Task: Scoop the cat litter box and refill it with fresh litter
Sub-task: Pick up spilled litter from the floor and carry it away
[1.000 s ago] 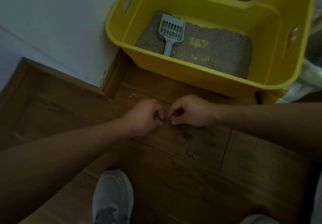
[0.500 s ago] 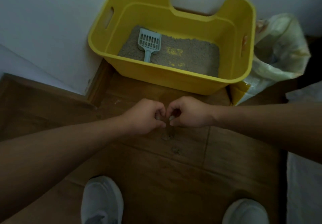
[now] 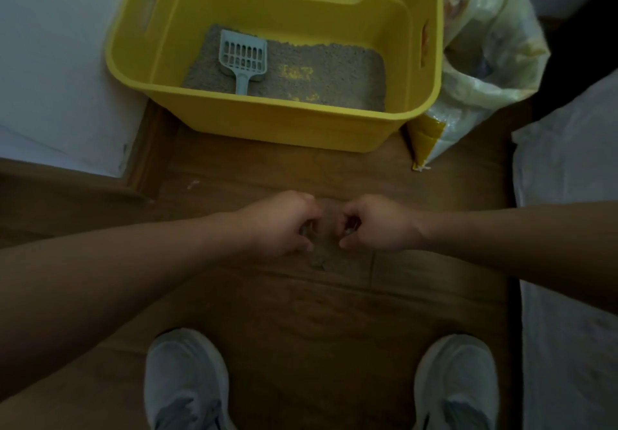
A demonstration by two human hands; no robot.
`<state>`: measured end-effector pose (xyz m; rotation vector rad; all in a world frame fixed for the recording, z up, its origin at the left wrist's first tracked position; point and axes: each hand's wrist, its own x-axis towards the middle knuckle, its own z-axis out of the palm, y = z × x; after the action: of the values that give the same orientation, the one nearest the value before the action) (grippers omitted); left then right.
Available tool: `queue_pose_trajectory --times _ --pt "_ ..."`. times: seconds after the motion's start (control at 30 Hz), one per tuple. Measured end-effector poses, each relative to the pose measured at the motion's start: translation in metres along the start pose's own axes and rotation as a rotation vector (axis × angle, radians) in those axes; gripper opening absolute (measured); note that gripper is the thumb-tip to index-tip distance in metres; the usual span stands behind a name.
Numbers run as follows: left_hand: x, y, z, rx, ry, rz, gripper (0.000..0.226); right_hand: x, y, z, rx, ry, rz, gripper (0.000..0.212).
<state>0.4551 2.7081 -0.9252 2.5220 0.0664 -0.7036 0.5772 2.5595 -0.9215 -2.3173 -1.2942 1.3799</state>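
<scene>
A yellow litter box (image 3: 287, 125) stands on the wooden floor against the white wall. Grey litter (image 3: 334, 75) covers its bottom, with yellow patches showing through. A pale blue slotted scoop (image 3: 243, 58) lies on the litter at the left, handle toward me. In front of the box, my left hand (image 3: 284, 225) and my right hand (image 3: 378, 225) are low over the floor, fingers curled, each pinching small grey litter clumps. One more clump (image 3: 317, 260) lies on the floor just below them.
An open yellow-and-white litter bag (image 3: 481, 61) leans against the box's right side. White fabric (image 3: 568, 229) runs along the right edge. A white wall corner (image 3: 67, 95) juts out at left. My two grey shoes (image 3: 187, 379) stand at the bottom.
The view has pulled back and shifted, showing the bag and both shoes. Several clumps that lay on the floor a second ago are gone; both hands stay closed together over the same spot.
</scene>
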Motion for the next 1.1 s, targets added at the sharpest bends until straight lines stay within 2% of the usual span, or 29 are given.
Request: queue_pose_trajectory --times 0.13,0.33,0.83,1.1 --pt "0.004 0.0 0.014 0.046 -0.057 -0.002 0.031 0.001 0.004 0.02 0.022 -0.006 0.006 0.012" --pt "0.004 -0.005 0.034 0.031 -0.107 -0.017 0.037 0.003 0.005 0.045 0.029 0.047 0.045 0.023" --pt "-0.003 0.0 0.073 -0.079 0.039 -0.1 0.027 0.013 0.006 0.082 0.033 0.084 0.122 0.027" --pt "-0.009 -0.007 0.071 -0.184 0.111 -0.115 0.013 0.016 0.01 0.084 0.004 0.087 0.032 0.012"
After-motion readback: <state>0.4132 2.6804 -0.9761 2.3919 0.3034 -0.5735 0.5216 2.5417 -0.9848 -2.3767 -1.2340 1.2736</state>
